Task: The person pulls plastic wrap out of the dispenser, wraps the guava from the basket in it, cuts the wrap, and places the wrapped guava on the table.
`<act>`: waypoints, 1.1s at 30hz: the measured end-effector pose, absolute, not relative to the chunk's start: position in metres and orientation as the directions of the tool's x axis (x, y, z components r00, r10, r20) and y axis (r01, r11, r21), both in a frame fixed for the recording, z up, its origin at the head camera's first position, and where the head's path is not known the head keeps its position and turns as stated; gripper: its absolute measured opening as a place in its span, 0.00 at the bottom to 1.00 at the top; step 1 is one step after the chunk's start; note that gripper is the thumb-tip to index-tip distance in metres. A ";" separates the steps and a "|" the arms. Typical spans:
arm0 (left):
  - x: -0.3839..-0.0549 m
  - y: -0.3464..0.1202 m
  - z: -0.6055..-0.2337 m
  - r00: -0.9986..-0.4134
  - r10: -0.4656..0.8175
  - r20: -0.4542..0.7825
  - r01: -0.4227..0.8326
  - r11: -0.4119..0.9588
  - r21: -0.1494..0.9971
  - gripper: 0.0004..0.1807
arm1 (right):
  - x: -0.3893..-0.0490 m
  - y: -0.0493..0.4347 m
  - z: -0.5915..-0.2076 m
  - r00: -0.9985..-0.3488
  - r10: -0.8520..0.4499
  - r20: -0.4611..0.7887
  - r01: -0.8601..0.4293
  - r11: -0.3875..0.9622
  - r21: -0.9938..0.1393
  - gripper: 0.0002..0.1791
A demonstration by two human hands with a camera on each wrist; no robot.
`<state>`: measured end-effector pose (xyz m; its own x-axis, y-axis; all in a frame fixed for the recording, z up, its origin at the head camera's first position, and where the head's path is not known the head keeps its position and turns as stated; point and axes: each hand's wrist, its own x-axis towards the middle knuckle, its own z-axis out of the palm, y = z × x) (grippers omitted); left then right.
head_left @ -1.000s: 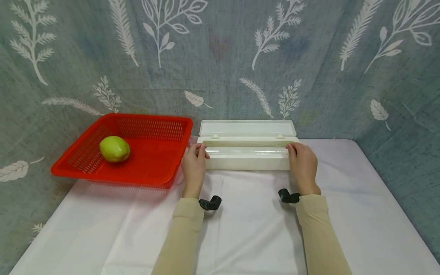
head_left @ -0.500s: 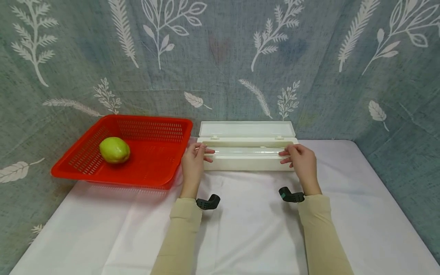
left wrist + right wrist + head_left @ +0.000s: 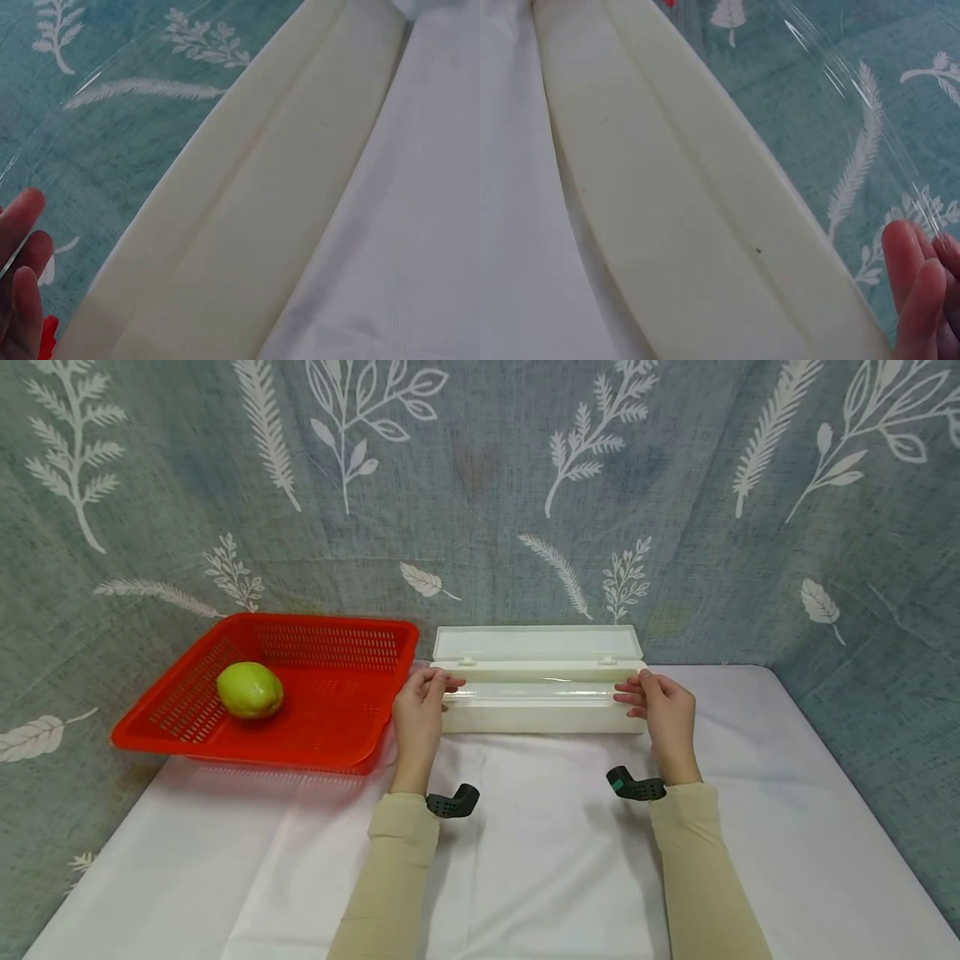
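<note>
A long cream cling film dispenser box (image 3: 543, 720) stands at the back of the table, its whitish lid (image 3: 536, 645) tipped back. My left hand (image 3: 420, 714) is at the box's left end and pinches clear cling film (image 3: 90, 79) between thumb and finger. At the right end, my right hand (image 3: 670, 718) pinches the film's other side, with its remaining fingers loosely extended. Bright glints in both wrist views show the film (image 3: 855, 82) stretched above the box. Its exact edge is hard to see in the head view.
Left of the box is a red plastic basket (image 3: 330, 710) holding a yellow-green fruit (image 3: 250, 691). A white cloth (image 3: 540, 860) covers the table. Patterned grey-green fabric (image 3: 480, 485) hangs right behind the box and basket.
Both hands have shifted slightly, and their free fingers have come out over the box opening from a more curled pose. The right hand has moved a little right since half a second ago.
</note>
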<state>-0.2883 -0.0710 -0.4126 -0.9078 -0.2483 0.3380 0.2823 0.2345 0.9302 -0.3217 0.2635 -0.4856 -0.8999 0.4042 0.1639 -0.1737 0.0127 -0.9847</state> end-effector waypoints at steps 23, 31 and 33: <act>-0.262 -0.068 -0.367 -0.879 -0.214 0.426 0.401 0.149 0.904 0.11 | -0.266 0.237 -0.391 -0.877 0.420 0.233 -0.229 0.061 -0.972 0.20; -0.259 -0.067 -0.359 -0.864 -0.229 0.448 0.429 0.133 0.894 0.11 | -0.262 0.239 -0.379 -0.875 0.407 0.262 -0.225 0.137 -0.965 0.22; -0.259 -0.066 -0.358 -0.860 -0.231 0.456 0.434 0.139 0.890 0.11 | -0.260 0.240 -0.377 -0.874 0.408 0.264 -0.227 0.139 -0.964 0.22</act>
<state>-0.2586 -0.0662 -0.3577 -0.8598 -0.2308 0.4555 0.4341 0.1392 0.8900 -0.2603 0.2395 -0.3765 -0.8741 0.4075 0.2643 -0.2268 0.1388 -0.9640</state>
